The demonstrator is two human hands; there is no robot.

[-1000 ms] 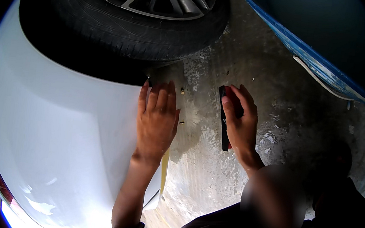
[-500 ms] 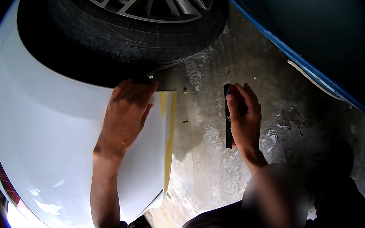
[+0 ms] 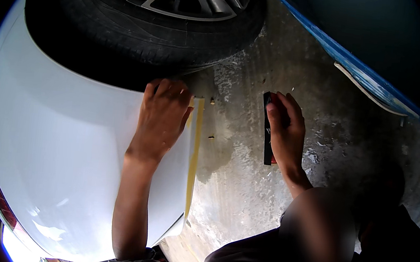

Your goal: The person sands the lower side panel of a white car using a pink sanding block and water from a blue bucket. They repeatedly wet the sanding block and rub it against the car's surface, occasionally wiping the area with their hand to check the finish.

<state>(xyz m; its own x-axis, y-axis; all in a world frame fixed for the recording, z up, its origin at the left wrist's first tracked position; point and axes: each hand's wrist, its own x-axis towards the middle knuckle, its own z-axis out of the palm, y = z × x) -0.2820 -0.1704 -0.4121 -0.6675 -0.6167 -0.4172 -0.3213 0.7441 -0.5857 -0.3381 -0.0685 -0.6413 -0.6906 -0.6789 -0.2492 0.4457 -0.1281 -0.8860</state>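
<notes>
A white car bumper (image 3: pixel 64 135) fills the left side, its arch edge curving beneath the wheel. My left hand (image 3: pixel 163 112) lies at that edge near the bumper's right corner, knuckles up, with the fingers curled over the rim and their tips hidden. Yellow masking tape (image 3: pixel 194 155) runs down the bumper's right border, just right of this hand. Over the floor, my right hand (image 3: pixel 287 134) grips a long, narrow sanding block (image 3: pixel 267 137), black with a red back, held upright on its side. It is apart from the bumper.
A black tyre (image 3: pixel 153 36) with a spoked rim stands at the top. A blue curved panel (image 3: pixel 353 59) with a pale strip along its edge occupies the upper right. Stained concrete floor (image 3: pixel 236 170) lies between, with small debris. My dark-clothed knee (image 3: pixel 237 258) is at the bottom.
My left hand has shifted slightly right and up along the arch edge, toward the taped corner. My right hand keeps its hold on the sanding block, and the view has moved a little.
</notes>
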